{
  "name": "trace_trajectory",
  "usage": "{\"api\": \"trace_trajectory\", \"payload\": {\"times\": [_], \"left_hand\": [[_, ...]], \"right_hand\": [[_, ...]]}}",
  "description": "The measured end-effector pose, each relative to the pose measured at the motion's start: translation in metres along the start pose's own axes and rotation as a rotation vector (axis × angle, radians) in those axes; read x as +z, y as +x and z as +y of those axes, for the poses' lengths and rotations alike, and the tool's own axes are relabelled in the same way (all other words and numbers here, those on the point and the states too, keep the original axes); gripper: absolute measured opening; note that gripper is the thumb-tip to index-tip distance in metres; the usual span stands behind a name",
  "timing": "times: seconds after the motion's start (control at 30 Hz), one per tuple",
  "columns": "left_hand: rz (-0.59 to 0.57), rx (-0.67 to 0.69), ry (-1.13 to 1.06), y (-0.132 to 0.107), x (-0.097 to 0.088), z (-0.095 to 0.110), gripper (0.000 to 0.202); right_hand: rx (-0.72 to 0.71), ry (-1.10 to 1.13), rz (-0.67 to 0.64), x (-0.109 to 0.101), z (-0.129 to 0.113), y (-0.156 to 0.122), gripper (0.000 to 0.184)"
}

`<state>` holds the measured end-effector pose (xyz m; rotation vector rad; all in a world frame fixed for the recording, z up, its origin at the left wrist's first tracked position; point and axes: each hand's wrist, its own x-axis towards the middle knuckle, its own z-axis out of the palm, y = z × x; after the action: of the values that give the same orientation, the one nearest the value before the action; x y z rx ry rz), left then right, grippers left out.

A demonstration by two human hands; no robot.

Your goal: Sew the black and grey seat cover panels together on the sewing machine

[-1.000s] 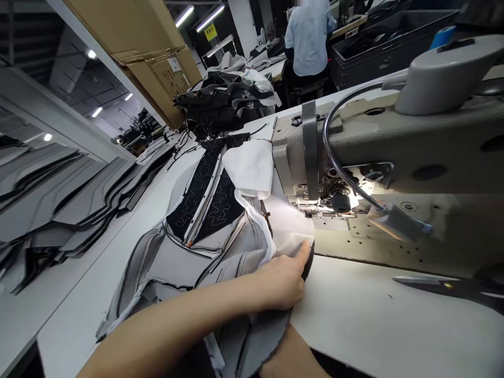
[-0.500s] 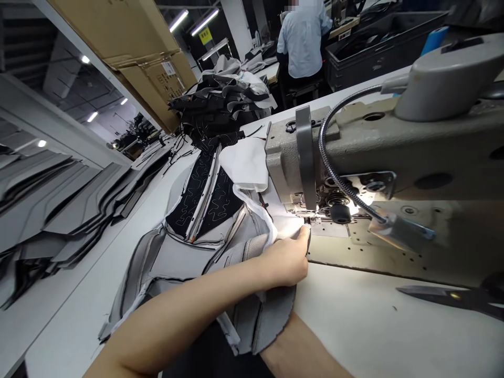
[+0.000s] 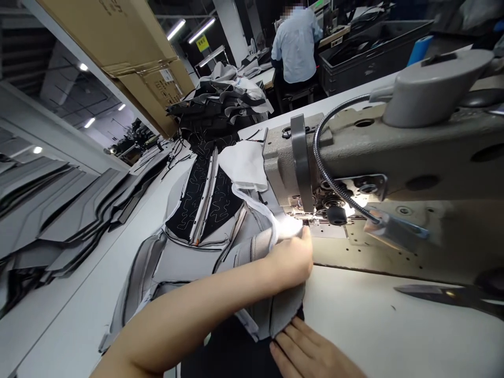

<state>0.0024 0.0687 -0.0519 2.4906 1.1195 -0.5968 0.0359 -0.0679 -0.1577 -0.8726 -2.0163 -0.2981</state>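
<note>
A sewn cover (image 3: 183, 262) of grey and black panels with white edging lies bunched on the table, its right side running up to the needle area of a sewing machine (image 3: 354, 152). My left hand (image 3: 291, 260) reaches across from the lower left and is closed on the cover's edge just in front of the presser foot, its index finger pointing at the lit stitching spot. Lower down, my right hand (image 3: 315, 352) has its fingers stretched out against the cover's bottom edge; its thumb is hidden. The needle tip is too small to make out.
Large scissors (image 3: 449, 295) lie on the table at the right. Stacked grey panels (image 3: 74, 210) line the left side. A fabric pile (image 3: 220, 100) and a cardboard box (image 3: 153, 79) stand behind. A co-worker (image 3: 295, 47) sits beyond, beside a dark bin (image 3: 366, 58).
My right hand has come out from under the cover, and its fingers now show at the bottom edge. My left hand has shifted slightly right with the cloth. The view has moved slightly.
</note>
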Motion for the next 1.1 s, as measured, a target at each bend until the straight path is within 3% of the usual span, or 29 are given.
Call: {"api": "trace_trajectory", "payload": {"times": [0.1,0.17,0.3,0.47,0.63,0.77,0.9,1.1], "left_hand": [[-0.241,-0.118,0.079,-0.022,-0.004,0.008,0.093],[-0.282,-0.103,0.097,-0.034,-0.004,0.006,0.09],[-0.166,-0.015,0.075,-0.04,0.001,-0.007,0.073],[-0.063,-0.006,0.084,-0.024,0.004,-0.009,0.07],[-0.062,-0.06,0.069,-0.009,-0.006,0.0,0.07],[-0.077,-0.038,0.196,-0.015,-0.008,0.005,0.081],[-0.126,-0.016,0.328,-0.022,-0.003,0.001,0.09],[0.037,-0.038,0.332,-0.005,-0.004,-0.004,0.074]], "right_hand": [[0.025,-0.005,0.025,-0.003,0.002,-0.001,0.039],[0.033,-0.019,0.031,-0.004,0.002,-0.002,0.041],[0.018,-0.036,0.026,-0.008,0.002,-0.01,0.039],[-0.016,-0.033,-0.066,-0.025,0.012,-0.014,0.044],[-0.16,-0.106,-0.238,-0.055,0.037,-0.002,0.046],[-0.23,-0.125,-0.362,-0.071,0.054,0.005,0.043],[-0.131,-0.082,-0.331,-0.068,0.062,-0.003,0.037],[-0.102,-0.046,-0.351,-0.058,0.08,-0.003,0.032]]}}
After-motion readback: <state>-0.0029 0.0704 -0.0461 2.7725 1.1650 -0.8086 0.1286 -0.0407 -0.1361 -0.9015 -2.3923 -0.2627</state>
